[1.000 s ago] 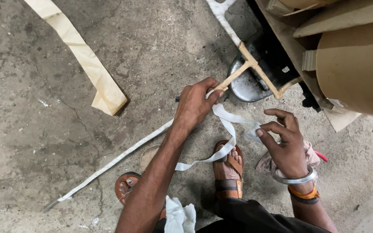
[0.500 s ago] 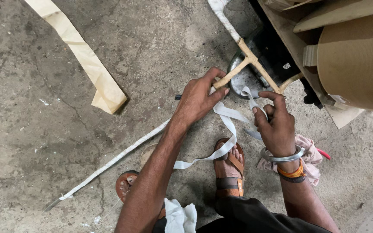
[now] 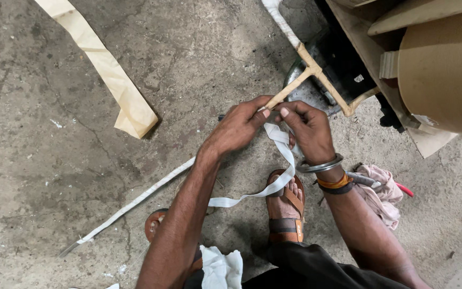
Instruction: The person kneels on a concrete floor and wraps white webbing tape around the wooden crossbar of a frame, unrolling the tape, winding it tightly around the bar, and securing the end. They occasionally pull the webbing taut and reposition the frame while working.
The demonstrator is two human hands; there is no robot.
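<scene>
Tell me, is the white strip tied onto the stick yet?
Not yet. Both hands, left hand and right hand, pinch the white strip at the end of the tan stick. No finished knot shows. The rest of the strip hangs loose over the sandal.

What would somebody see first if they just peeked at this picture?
First, the two hands meeting in the middle: the left hand and right hand pinch a white strip against the end of a thin taped stick. The strip loops down over a brown sandal below. A wide tan strip lies on the grey floor at upper left, and a big brown roll fills the upper right corner.
</scene>
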